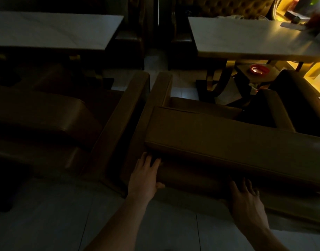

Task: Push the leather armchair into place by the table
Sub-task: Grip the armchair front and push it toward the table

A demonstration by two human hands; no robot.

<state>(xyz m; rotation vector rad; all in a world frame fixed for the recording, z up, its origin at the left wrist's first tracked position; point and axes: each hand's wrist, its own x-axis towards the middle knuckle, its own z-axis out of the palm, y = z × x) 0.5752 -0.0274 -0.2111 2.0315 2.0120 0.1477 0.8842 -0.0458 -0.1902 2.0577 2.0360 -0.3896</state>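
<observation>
Left hand (144,175) flat against the back of the armchair (219,140), fingers spread and straight, tips tucked under the top cushion's edge. Right hand (247,200) likewise open, pressed on the back further right — fingers splayed, gripping nothing. Hands well apart. Armchair brown leather, seen from behind and above, facing the right counter (246,38), its arms reaching toward the counter's legs. Just beside on the left, a second armchair (68,120) before another pale counter (52,31) — a narrow gap between the two. Red ashtray (257,69) on a low shelf under the right counter. Pale tiled floor (47,223) below, dim light throughout.
</observation>
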